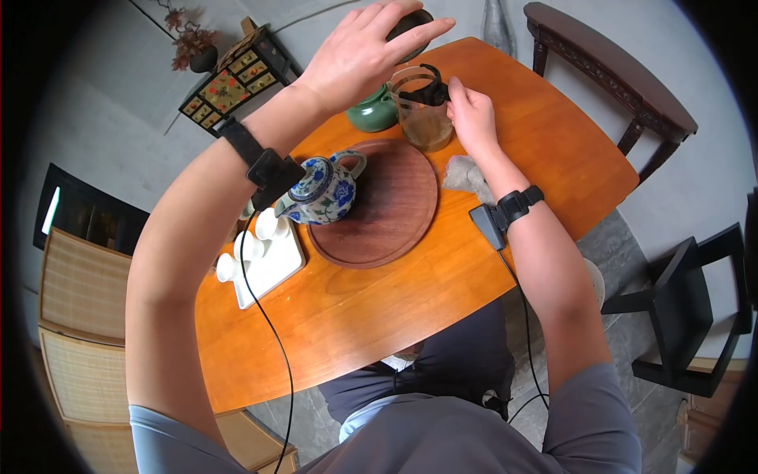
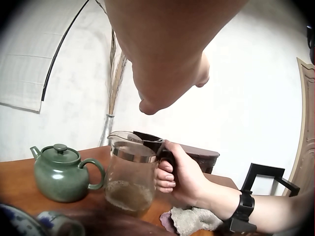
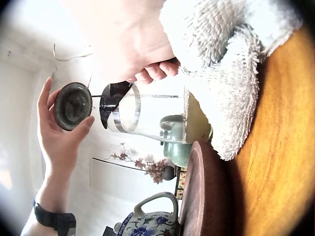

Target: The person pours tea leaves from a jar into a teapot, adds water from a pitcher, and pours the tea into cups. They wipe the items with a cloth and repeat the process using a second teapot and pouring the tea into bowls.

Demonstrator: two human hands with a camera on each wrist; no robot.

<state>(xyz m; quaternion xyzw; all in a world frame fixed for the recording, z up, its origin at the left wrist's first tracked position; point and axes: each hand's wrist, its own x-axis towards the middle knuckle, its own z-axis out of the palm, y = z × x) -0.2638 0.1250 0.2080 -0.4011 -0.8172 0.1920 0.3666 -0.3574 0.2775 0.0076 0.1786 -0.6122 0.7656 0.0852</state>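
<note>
My left hand [image 1: 355, 55] grips a small dark bowl [image 1: 410, 35] by its rim, raised above the glass pot. In the right wrist view the bowl [image 3: 73, 105] is tipped on its side, its dark hollow showing; in the left wrist view the forearm hides it. My right hand [image 1: 475, 122] grips the black handle of the glass pot [image 1: 426, 130], which stands upright on the table. Murky brownish liquid fills the lower part of the pot [image 2: 129, 194]. Beside it sits a green teapot [image 2: 61, 174] with its lid on.
A blue-and-white teapot [image 1: 330, 197] stands on a round wooden tray [image 1: 387, 229]. White cups [image 1: 251, 246] sit on a white tray [image 1: 272, 276] to the left. A grey cloth [image 1: 466, 178] lies near my right wrist. Cables trail from both wrist cameras across the table edge.
</note>
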